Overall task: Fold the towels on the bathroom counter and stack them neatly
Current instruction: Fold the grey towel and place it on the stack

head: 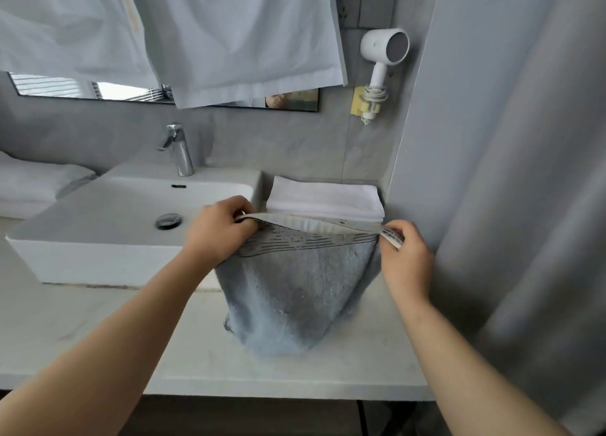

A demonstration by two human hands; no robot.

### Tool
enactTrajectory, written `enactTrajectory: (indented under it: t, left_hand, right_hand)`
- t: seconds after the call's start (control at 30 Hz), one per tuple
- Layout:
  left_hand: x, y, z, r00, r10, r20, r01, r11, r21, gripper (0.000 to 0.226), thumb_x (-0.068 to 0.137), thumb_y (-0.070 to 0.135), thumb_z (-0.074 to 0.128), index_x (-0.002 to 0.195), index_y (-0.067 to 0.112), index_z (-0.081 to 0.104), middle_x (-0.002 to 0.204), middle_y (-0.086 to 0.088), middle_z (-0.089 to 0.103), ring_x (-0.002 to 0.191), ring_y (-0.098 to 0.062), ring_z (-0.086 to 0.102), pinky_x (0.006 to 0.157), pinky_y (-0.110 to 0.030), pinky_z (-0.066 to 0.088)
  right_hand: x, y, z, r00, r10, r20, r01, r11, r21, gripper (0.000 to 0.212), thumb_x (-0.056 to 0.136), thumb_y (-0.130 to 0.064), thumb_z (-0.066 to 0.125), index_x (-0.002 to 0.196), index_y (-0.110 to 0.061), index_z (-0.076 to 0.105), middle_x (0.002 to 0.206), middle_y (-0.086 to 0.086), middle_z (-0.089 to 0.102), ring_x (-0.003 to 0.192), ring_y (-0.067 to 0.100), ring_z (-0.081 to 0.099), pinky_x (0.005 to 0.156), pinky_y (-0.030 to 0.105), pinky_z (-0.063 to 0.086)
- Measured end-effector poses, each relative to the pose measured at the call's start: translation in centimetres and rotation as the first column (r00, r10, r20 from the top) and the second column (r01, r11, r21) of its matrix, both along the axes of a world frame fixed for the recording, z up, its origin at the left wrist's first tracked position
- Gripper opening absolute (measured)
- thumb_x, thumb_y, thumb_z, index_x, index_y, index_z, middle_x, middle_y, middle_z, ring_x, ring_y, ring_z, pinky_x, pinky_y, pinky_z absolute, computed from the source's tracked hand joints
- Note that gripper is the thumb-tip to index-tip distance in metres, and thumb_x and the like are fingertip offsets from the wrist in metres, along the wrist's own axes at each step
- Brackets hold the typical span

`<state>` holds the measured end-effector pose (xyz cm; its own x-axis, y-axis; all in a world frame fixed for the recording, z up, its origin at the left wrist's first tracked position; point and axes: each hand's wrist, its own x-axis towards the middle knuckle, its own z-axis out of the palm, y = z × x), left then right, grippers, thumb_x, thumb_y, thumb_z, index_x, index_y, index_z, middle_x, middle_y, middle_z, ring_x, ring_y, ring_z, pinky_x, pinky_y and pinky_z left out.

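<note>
A blue-grey towel [292, 291] with a striped border hangs above the counter [360, 363], its lower end touching the surface. My left hand [218, 229] pinches its top left corner. My right hand [405, 258] pinches the top right corner, so the upper edge is stretched between them. Behind it, against the wall, lies a stack of folded white towels [324, 199]. More white folded towels [29, 186] lie at the far left of the counter.
A white basin [108, 219] with a chrome tap [178, 150] fills the counter's left half. A white hair dryer [382, 62] hangs on the wall. White cloth [203, 35] drapes over the mirror. A grey curtain [524, 173] hangs at the right.
</note>
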<state>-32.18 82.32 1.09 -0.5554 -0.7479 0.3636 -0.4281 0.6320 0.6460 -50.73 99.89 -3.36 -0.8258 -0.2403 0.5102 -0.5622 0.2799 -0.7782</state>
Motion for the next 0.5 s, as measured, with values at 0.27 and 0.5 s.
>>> enactTrajectory:
  t: [0.27,0.5]
  left_hand:
    - [1.2,-0.7,6.0,0.965,0.034,-0.259,-0.054,0.996,-0.071,0.006,0.063,0.032,0.05,0.065,0.033,0.056,0.065,0.008,0.059,0.063,-0.008,0.051,0.06,-0.023,0.04]
    - [1.6,-1.1,7.1,0.943,-0.004,-0.332,-0.001,1.0,-0.014,0.012,0.064,0.027,0.051,0.07,0.025,0.061,0.073,-0.001,0.061,0.063,-0.003,0.05,0.06,-0.016,0.04]
  right_hand:
    - [0.4,-0.9,6.5,0.994,0.091,0.062,-0.06,0.918,-0.392,0.026,0.077,-0.008,0.072,0.094,-0.022,0.058,0.069,-0.015,0.05,0.065,0.001,0.051,0.061,0.005,0.035]
    - [0.2,-1.1,7.9,0.961,0.267,0.074,-0.219,0.896,-0.386,0.024,0.076,-0.011,0.071,0.068,-0.028,0.056,0.063,-0.011,0.054,0.06,-0.002,0.049,0.063,0.021,0.04]
